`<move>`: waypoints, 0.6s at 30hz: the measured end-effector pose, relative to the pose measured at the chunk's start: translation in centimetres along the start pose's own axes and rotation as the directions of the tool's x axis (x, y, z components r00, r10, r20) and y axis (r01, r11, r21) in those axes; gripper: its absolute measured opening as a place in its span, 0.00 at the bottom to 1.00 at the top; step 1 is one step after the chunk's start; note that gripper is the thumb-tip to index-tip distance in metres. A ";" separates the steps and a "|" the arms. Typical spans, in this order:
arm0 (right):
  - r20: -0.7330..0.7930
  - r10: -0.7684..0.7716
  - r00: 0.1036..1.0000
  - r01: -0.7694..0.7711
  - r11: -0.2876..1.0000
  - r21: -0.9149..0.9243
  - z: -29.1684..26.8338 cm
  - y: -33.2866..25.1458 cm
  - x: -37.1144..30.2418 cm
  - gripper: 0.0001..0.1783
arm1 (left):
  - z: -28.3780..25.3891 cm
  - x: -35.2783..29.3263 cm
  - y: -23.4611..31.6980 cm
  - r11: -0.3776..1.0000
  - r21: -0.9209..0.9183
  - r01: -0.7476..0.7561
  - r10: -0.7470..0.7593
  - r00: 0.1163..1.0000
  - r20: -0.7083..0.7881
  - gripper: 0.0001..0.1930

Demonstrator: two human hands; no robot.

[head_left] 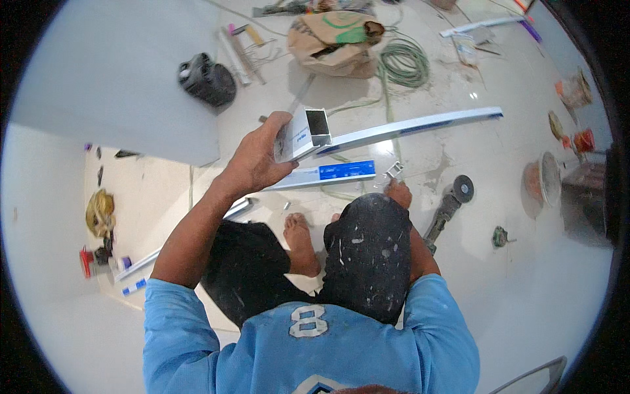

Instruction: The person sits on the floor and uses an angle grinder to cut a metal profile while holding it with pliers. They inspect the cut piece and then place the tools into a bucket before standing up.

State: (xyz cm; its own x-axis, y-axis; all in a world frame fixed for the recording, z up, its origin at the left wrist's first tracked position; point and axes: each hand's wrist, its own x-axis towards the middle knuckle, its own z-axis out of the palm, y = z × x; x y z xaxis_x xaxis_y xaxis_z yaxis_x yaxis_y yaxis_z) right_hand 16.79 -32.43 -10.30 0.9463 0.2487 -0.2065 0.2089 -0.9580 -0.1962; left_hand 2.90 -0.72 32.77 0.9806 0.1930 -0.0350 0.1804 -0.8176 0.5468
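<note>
My left hand is closed round a short hollow metal profile, a white box section with its open end turned to the right. Beside my right knee, my right hand grips a small pale metal piece; the knee hides part of that hand. Below the raised profile, a flat bar with blue film lies on the floor. Farther off, a long white profile runs to the right. An angle grinder rests on the floor to the right of my right hand.
At the back are a brown paper sack, a coiled green hose and a black container. A bucket and a dark box stand at the right. A yellow coil lies at the left.
</note>
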 end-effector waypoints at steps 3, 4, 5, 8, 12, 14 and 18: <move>0.021 -0.066 0.998 0.065 0.997 0.051 -1.7 -0.2 -1.2 0.18 | -1.2 -4.1 0.1 0.997 -0.027 0.074 -0.076 0.993 -0.090 0.40; -0.026 -0.101 0.995 0.104 0.977 0.185 -2.7 -0.3 -1.3 0.18 | -1.5 -5.2 0.3 0.997 -0.034 0.074 -0.077 0.989 -0.130 0.40; -0.077 -0.124 0.989 0.142 0.939 0.314 -3.8 -0.2 -1.4 0.17 | -1.7 -6.2 0.6 0.998 -0.064 0.001 -0.012 0.984 -0.180 0.41; -0.160 -0.137 0.978 0.210 0.693 0.690 -12.7 -2.9 -2.2 0.18 | -2.4 -8.4 1.5 0.989 -0.151 -0.012 -0.014 0.986 -0.169 0.41; -0.149 -0.508 0.848 0.247 0.131 0.960 -32.4 -9.3 -6.7 0.12 | -2.3 -10.8 1.7 0.987 -0.161 -0.001 -0.017 0.994 -0.108 0.39; -0.222 -0.680 0.699 0.280 -0.026 0.960 -39.4 -11.7 -9.1 0.11 | -1.8 -10.6 1.7 0.978 -0.172 -0.118 0.098 0.988 -0.120 0.39; -0.281 -0.906 0.318 0.404 -0.139 0.904 -45.9 -18.5 -12.2 0.12 | -1.4 -12.1 0.7 0.951 -0.242 -0.195 0.160 0.975 -0.157 0.40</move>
State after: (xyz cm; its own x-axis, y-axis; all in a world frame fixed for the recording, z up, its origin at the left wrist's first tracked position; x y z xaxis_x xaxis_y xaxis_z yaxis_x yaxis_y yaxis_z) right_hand 12.72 -24.25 39.88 0.1808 0.9064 0.3818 0.1303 0.3627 -0.9227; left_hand -8.94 -2.81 34.76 0.9724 0.1428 0.1846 -0.0379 -0.6837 0.7287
